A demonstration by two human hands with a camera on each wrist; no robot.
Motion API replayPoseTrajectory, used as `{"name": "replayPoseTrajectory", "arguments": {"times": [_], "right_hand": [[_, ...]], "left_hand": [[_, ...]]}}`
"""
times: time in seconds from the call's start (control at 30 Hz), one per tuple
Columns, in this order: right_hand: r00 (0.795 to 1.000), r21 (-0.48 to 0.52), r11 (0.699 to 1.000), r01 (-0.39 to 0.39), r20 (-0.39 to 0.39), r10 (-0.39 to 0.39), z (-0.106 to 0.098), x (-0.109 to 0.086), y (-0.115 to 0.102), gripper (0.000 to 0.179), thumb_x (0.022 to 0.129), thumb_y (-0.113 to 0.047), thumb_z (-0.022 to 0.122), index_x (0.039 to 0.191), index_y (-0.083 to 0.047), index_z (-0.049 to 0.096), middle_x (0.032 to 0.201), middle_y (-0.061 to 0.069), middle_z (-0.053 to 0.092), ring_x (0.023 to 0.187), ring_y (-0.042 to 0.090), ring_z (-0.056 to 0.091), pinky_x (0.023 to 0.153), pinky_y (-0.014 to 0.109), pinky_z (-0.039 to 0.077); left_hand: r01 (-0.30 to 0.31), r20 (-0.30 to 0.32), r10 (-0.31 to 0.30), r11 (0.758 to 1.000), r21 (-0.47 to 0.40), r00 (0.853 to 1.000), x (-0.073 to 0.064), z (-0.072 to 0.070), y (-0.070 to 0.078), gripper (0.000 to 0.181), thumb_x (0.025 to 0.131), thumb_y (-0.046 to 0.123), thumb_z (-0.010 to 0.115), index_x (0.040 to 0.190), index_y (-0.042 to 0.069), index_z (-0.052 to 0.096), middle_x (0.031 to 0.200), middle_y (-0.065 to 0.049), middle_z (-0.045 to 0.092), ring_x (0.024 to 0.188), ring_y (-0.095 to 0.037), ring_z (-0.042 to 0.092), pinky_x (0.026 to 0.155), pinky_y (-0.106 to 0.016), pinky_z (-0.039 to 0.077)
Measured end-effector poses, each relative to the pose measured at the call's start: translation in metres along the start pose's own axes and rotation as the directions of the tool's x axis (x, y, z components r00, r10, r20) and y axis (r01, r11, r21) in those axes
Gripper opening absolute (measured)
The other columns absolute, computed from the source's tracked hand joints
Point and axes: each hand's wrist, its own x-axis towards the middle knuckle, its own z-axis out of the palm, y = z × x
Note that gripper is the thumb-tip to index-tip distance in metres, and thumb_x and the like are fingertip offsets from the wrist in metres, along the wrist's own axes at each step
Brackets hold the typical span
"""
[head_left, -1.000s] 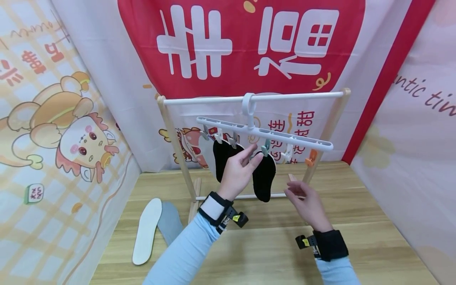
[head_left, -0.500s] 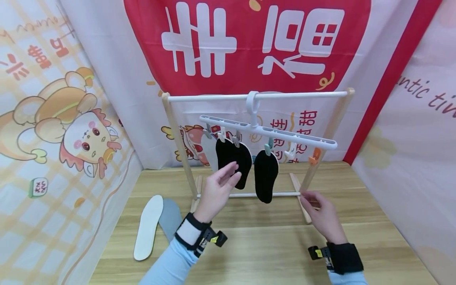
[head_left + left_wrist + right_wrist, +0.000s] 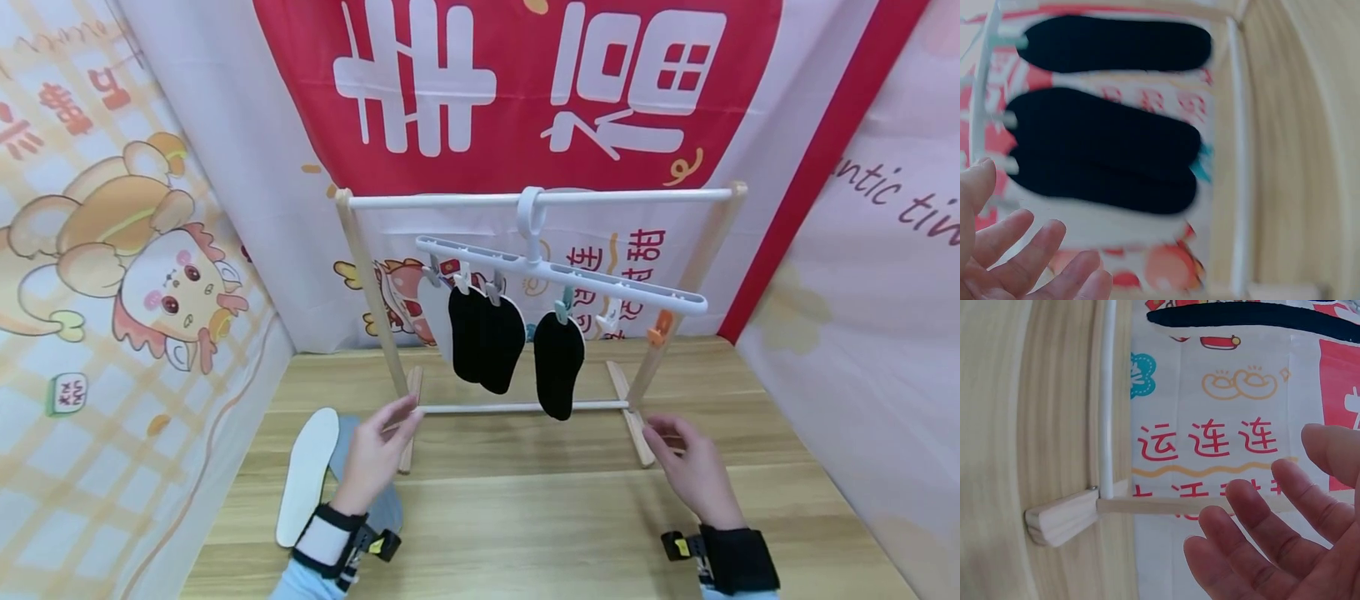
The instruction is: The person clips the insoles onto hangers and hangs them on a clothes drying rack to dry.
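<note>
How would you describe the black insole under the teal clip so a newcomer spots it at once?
In the head view, find the wood-and-white rack and the pale hanger hung on it. Right of the hanger's middle, a teal clip holds the black insole. It hangs alone, while the two other black insoles to its left overlap.

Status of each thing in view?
Rack: upright
Hanger: hooked on top bar
Three black insoles: clipped, hanging
Pale insole: hanging
Orange clip: holding nothing
White clip beside it: holding nothing
White insole: flat on table
Grey insole: flat, partly hidden
Left hand: holding nothing
Right hand: holding nothing
</note>
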Motion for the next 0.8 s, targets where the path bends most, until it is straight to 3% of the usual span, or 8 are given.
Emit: {"name": "replayPoseTrajectory", "arguments": {"times": [0.2, 0.4, 0.5, 0.63, 0.7, 0.8], "right_hand": [[1.000, -0.011, 1.000, -0.010, -0.002, 0.010, 0.002, -0.006, 0.005, 0.039, 0.102, -0.034, 0.057, 0.124, -0.002, 0.062, 0.114, 0.016, 0.067, 0.102, 0.031, 0.064, 0.082, 0.043, 0.056], [0.999, -0.015, 1.000, -0.018, -0.049, 0.017, 0.009, -0.017, 0.010, 0.032, 0.100, -0.027, 0.061, 0.119, -0.001, 0.065, 0.108, 0.013, 0.069, 0.097, 0.027, 0.065, 0.076, 0.025, 0.054], [0.998, -0.029, 0.999, -0.037, -0.058, 0.036, 0.012, -0.022, 0.013, 0.031, 0.100, -0.026, 0.062, 0.117, -0.001, 0.066, 0.106, 0.012, 0.070, 0.096, 0.028, 0.065, 0.074, 0.021, 0.052], [0.997, -0.031, 0.998, -0.061, -0.058, 0.059, 0.017, -0.027, 0.019, 0.031, 0.100, -0.026, 0.062, 0.118, -0.001, 0.065, 0.106, 0.013, 0.070, 0.096, 0.028, 0.065, 0.073, 0.022, 0.053], [0.996, -0.029, 0.997, -0.070, -0.055, 0.069, 0.019, -0.029, 0.022, 0.031, 0.100, -0.026, 0.062, 0.119, -0.002, 0.065, 0.106, 0.012, 0.070, 0.096, 0.027, 0.065, 0.074, 0.022, 0.053], [0.996, -0.034, 0.997, -0.076, -0.052, 0.074, 0.021, -0.030, 0.026, 0.030, 0.100, -0.025, 0.062, 0.119, -0.002, 0.065, 0.107, 0.012, 0.069, 0.096, 0.027, 0.065, 0.074, 0.022, 0.053]], "left_hand": [[0.121, -0.068, -0.111, 0.978, 0.170, 0.991, -0.016, -0.039, -0.048, 0.043, 0.099, 0.033, 0.062, 0.130, 0.003, 0.062, 0.123, -0.016, 0.065, 0.112, -0.030, 0.062, 0.092, -0.041, 0.053], [0.200, -0.179, -0.156, 0.944, 0.263, 0.971, -0.033, -0.079, -0.090, 0.044, 0.099, 0.034, 0.061, 0.128, 0.000, 0.063, 0.121, -0.019, 0.066, 0.108, -0.034, 0.065, 0.082, -0.010, 0.047], [0.303, -0.223, -0.245, 0.909, 0.286, 0.944, -0.037, -0.098, -0.106, 0.048, 0.101, 0.039, 0.058, 0.131, 0.001, 0.061, 0.123, -0.020, 0.065, 0.111, -0.037, 0.063, 0.087, -0.021, 0.051], [0.452, -0.248, -0.394, 0.854, 0.258, 0.885, -0.040, -0.119, -0.123, 0.059, 0.101, 0.046, 0.052, 0.137, -0.001, 0.055, 0.131, -0.024, 0.059, 0.118, -0.042, 0.057, 0.095, -0.051, 0.048], [0.495, -0.252, -0.438, 0.834, 0.245, 0.863, -0.042, -0.127, -0.130, 0.061, 0.102, 0.046, 0.051, 0.139, -0.003, 0.052, 0.133, -0.026, 0.057, 0.120, -0.044, 0.055, 0.096, -0.053, 0.046], [0.503, -0.247, -0.446, 0.822, 0.269, 0.860, -0.040, -0.135, -0.140, 0.060, 0.101, 0.042, 0.054, 0.138, -0.005, 0.052, 0.132, -0.028, 0.057, 0.118, -0.046, 0.056, 0.094, -0.054, 0.047]]}}
